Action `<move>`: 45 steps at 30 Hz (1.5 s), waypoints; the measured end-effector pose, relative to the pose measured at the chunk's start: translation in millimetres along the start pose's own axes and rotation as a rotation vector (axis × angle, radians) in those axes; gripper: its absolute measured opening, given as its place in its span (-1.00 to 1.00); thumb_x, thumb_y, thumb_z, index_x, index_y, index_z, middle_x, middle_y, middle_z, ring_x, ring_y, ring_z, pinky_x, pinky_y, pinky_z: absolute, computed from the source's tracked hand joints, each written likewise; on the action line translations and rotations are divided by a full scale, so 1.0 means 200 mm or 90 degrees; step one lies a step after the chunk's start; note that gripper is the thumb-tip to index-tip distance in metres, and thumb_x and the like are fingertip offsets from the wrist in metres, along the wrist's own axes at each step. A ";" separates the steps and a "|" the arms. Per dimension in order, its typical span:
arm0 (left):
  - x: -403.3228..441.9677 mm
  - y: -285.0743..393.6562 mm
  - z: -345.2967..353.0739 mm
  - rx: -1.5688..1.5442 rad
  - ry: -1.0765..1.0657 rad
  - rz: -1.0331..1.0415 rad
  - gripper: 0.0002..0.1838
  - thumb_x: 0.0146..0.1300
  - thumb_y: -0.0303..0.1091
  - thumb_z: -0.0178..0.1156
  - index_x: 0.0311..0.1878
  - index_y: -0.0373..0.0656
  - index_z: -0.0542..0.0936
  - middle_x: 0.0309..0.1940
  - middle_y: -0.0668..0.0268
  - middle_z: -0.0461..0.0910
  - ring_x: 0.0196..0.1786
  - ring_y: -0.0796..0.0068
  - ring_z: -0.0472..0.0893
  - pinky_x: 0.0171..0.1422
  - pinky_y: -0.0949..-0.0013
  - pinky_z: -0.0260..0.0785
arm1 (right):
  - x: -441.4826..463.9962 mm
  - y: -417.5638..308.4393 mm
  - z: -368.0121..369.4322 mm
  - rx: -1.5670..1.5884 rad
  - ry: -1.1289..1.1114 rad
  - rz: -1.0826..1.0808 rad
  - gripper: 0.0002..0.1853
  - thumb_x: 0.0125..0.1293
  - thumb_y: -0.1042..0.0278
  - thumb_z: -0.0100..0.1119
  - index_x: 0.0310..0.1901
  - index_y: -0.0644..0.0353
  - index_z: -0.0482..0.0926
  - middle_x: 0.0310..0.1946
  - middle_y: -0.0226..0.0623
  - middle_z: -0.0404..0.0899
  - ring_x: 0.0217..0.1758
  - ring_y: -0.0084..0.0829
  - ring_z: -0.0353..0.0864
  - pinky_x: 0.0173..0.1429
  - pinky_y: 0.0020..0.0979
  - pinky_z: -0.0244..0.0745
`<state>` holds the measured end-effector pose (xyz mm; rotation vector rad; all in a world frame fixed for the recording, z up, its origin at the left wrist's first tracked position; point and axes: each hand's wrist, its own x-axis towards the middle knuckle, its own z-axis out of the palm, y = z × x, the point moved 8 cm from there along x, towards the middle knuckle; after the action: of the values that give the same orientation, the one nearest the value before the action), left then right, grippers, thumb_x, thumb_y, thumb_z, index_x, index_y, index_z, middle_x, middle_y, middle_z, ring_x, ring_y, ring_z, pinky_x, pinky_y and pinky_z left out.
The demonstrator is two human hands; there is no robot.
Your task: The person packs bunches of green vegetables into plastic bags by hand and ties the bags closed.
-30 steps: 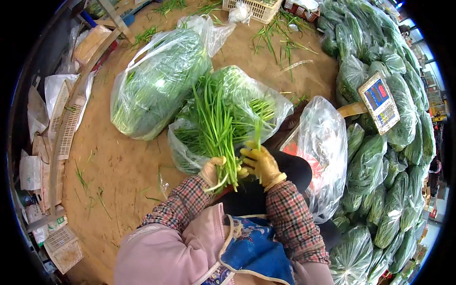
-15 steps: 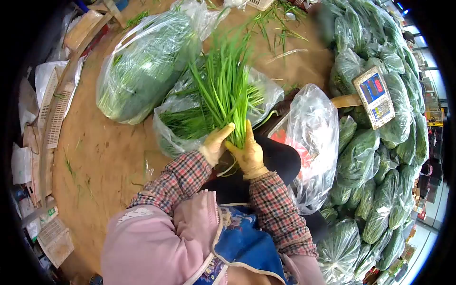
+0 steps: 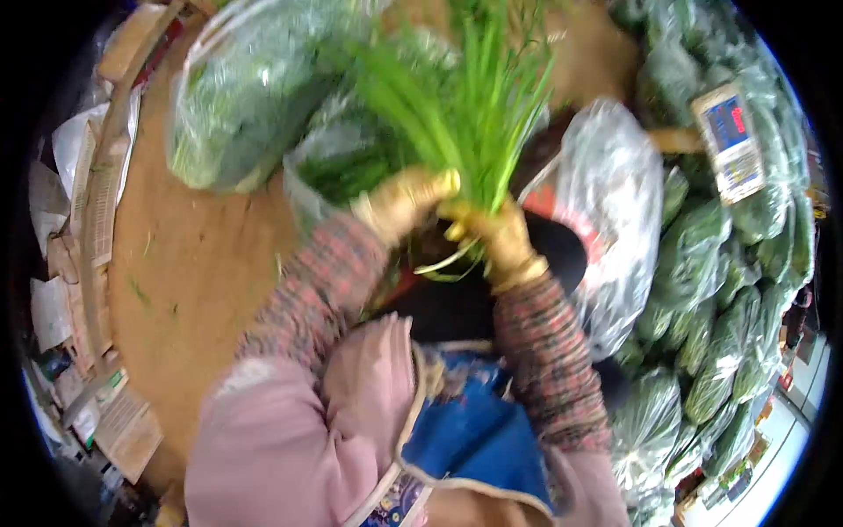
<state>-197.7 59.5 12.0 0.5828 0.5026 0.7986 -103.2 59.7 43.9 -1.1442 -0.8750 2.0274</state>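
A bunch of long green chives [image 3: 483,114] stands up in front of me, its leaves fanned out and blurred. My right hand [image 3: 499,239], in a yellow glove, is closed around the lower stems. Pale stem ends [image 3: 448,263] stick out below it. At the bunch's left edge is my left hand [image 3: 406,204], also gloved, fingers closed against the stems; motion smears the fingertips. Behind my left hand, an open plastic bag [image 3: 303,176] holds more dark green chives [image 3: 347,167].
A large filled bag of greens [image 3: 255,97] lies at the upper left. On the right are a clear plastic bag [image 3: 615,228], a scale display [image 3: 731,140] and a heap of bagged vegetables [image 3: 694,255]. Cardboard and crates [image 3: 92,193] line the left edge of the brown floor [image 3: 202,281].
The chives and both hands have shifted slightly right and up in view, and the leaves have spread wider. My hands are a little further apart. The whole view has also shifted.
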 end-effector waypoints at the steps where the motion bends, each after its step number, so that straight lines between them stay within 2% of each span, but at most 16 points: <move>1: -0.07 0.09 -0.09 0.030 0.146 0.028 -0.54 0.21 -0.12 0.10 0.07 -0.24 0.40 0.00 0.20 0.48 -0.01 0.32 0.50 0.03 0.23 0.41 | -0.04 0.01 -0.04 0.058 0.046 0.009 -0.66 0.06 0.51 0.18 -0.08 0.32 0.44 -0.25 -0.20 0.58 -0.52 -0.56 0.47 -0.51 -0.58 0.40; 4: -0.31 0.05 -0.72 0.103 0.490 0.096 -0.48 0.19 -0.01 0.09 -0.04 -0.33 0.50 -0.07 0.12 0.54 -0.03 0.32 0.54 0.01 0.33 0.41 | -0.02 0.04 -0.16 0.308 0.058 -0.001 -0.67 0.11 0.45 0.14 -0.08 0.40 0.43 -0.24 -0.11 0.56 -0.55 -0.57 0.42 -0.52 -0.62 0.34; 8: -0.38 -0.39 -0.80 0.506 0.611 -0.449 -0.48 0.17 0.06 0.10 -0.22 -0.33 0.58 -0.27 0.02 0.58 -0.22 0.38 0.60 -0.21 0.36 0.41 | 0.02 0.03 -0.16 0.502 -0.046 -0.030 -0.69 0.11 0.45 0.14 -0.11 0.36 0.41 -0.14 -0.16 0.43 -0.46 -0.61 0.33 -0.47 -0.64 0.29; 11: -0.20 -0.65 -0.89 0.839 0.604 -0.478 -0.50 0.25 -0.05 0.04 -0.16 -0.45 0.52 -0.40 -0.01 0.57 -0.34 0.14 0.59 -0.20 0.29 0.45 | 0.02 0.03 -0.15 0.485 -0.050 -0.029 -0.70 0.12 0.44 0.15 -0.11 0.35 0.41 -0.19 -0.17 0.44 -0.47 -0.60 0.34 -0.48 -0.62 0.31; 14: -0.10 -0.60 -0.75 0.791 0.470 -0.432 -0.56 0.33 -0.16 -0.08 -0.19 -0.44 0.54 -0.43 0.03 0.58 -0.35 0.17 0.59 -0.25 0.31 0.46 | -0.01 0.06 -0.17 0.289 0.010 0.041 -0.65 0.13 0.40 0.17 -0.07 0.31 0.36 -0.22 -0.26 0.42 -0.44 -0.61 0.36 -0.39 -0.60 0.38; 16: -0.14 -0.57 -0.66 0.066 0.511 -0.325 -0.65 0.35 -0.29 -0.13 -0.15 -0.40 0.54 -0.33 0.07 0.59 -0.26 0.30 0.59 -0.22 0.39 0.45 | -0.03 0.04 -0.15 0.106 0.079 0.081 -0.63 0.11 0.40 0.20 -0.05 0.31 0.40 -0.28 -0.24 0.51 -0.39 -0.51 0.49 -0.33 -0.56 0.44; 18: -0.15 -0.43 -0.52 -0.048 0.441 -0.272 -0.71 0.31 -0.31 -0.06 -0.12 -0.33 0.52 -0.30 0.18 0.58 -0.27 0.43 0.57 -0.27 0.47 0.42 | 0.00 0.04 -0.09 0.014 0.055 0.024 -0.62 0.07 0.56 0.21 -0.03 0.31 0.41 -0.25 -0.26 0.54 -0.21 -0.43 0.56 -0.16 -0.48 0.49; 20: -0.10 -0.28 -0.37 -0.166 0.355 -0.035 -0.70 0.23 -0.33 0.05 -0.01 -0.24 0.48 -0.22 0.27 0.58 -0.28 0.48 0.55 -0.32 0.46 0.40 | 0.04 0.03 0.03 0.105 0.003 -0.130 -0.58 0.09 0.60 0.17 0.04 0.27 0.37 -0.14 -0.32 0.50 -0.10 -0.47 0.50 -0.03 -0.49 0.45; 21: -0.05 -0.10 -0.19 -0.142 0.266 0.107 -0.77 0.26 -0.31 0.06 -0.08 -0.19 0.50 -0.23 0.31 0.56 -0.24 0.49 0.51 -0.32 0.48 0.34 | 0.04 0.03 0.06 -0.050 -0.020 -0.164 -0.51 0.03 0.60 0.21 0.06 0.26 0.36 -0.10 -0.28 0.50 -0.02 -0.40 0.46 0.05 -0.44 0.38; 26: 0.00 0.11 0.13 -0.084 0.127 0.149 -0.46 0.24 -0.27 0.10 0.26 -0.16 0.23 0.17 0.26 0.33 0.15 0.41 0.38 0.26 0.30 0.26 | -0.16 -0.30 0.08 -0.631 0.121 -0.398 -0.37 0.07 0.58 0.09 0.24 0.18 0.20 -0.21 -0.16 0.52 -0.15 -0.19 0.53 -0.02 -0.38 0.43; 28: 0.06 0.15 0.14 -0.027 0.094 0.131 -0.47 0.24 -0.27 0.10 0.25 -0.16 0.24 0.16 0.26 0.34 0.14 0.41 0.39 0.25 0.30 0.27 | -0.31 -0.52 0.13 -0.734 0.071 -0.402 -0.28 -0.01 0.59 0.07 0.29 0.14 0.16 -0.40 -0.16 0.49 -0.35 -0.17 0.54 -0.27 -0.37 0.48; 31: 0.24 0.19 0.19 0.054 0.071 0.106 -0.48 0.24 -0.27 0.10 0.24 -0.17 0.25 0.15 0.25 0.35 0.13 0.41 0.40 0.24 0.30 0.28 | -0.56 -0.73 0.18 -1.072 0.182 -0.591 -0.25 -0.05 0.52 0.01 0.31 0.07 0.18 -0.67 -0.42 0.28 -0.66 -0.50 0.40 -0.62 -0.46 0.30; 36: 0.62 0.22 0.26 0.162 0.068 0.080 -0.50 0.25 -0.27 0.09 0.22 -0.18 0.28 0.13 0.25 0.37 0.11 0.40 0.42 0.22 0.30 0.30 | -0.76 -0.83 0.05 -1.142 0.273 -0.692 -0.32 -0.04 0.46 0.06 0.24 -0.13 0.33 -0.68 -0.53 0.11 -0.69 -0.61 0.22 -0.66 -0.57 0.18; 40: 0.92 0.22 0.28 0.221 0.074 0.064 -0.52 0.25 -0.27 0.09 0.21 -0.19 0.30 0.11 0.24 0.39 0.10 0.40 0.43 0.20 0.31 0.31 | -0.71 -0.79 -0.28 -0.965 0.208 -0.551 -0.35 0.02 0.46 0.08 0.25 -0.10 0.31 -0.66 -0.45 0.31 -0.68 -0.49 0.36 -0.65 -0.48 0.24; 41: 0.99 0.21 0.28 0.234 0.075 0.060 -0.52 0.25 -0.27 0.09 0.21 -0.19 0.30 0.10 0.24 0.40 0.09 0.40 0.43 0.20 0.31 0.32 | -0.66 -0.73 -0.40 -0.945 0.188 -0.501 -0.27 0.08 0.44 -0.02 0.35 -0.14 0.07 -0.61 -0.32 0.38 -0.62 -0.35 0.49 -0.60 -0.36 0.41; 45: 1.18 0.16 0.29 0.273 0.069 0.033 -0.54 0.25 -0.27 0.08 0.19 -0.20 0.32 0.09 0.24 0.42 0.08 0.39 0.45 0.18 0.31 0.33 | -0.49 -0.50 -0.90 -0.867 0.253 -0.414 -0.25 0.04 0.55 0.05 0.33 -0.06 0.12 -0.52 -0.24 0.47 -0.53 -0.29 0.52 -0.46 -0.34 0.44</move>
<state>-37.8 244.2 29.1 0.9542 0.7701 0.7780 117.7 82.4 97.4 -1.4931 -2.1289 0.4678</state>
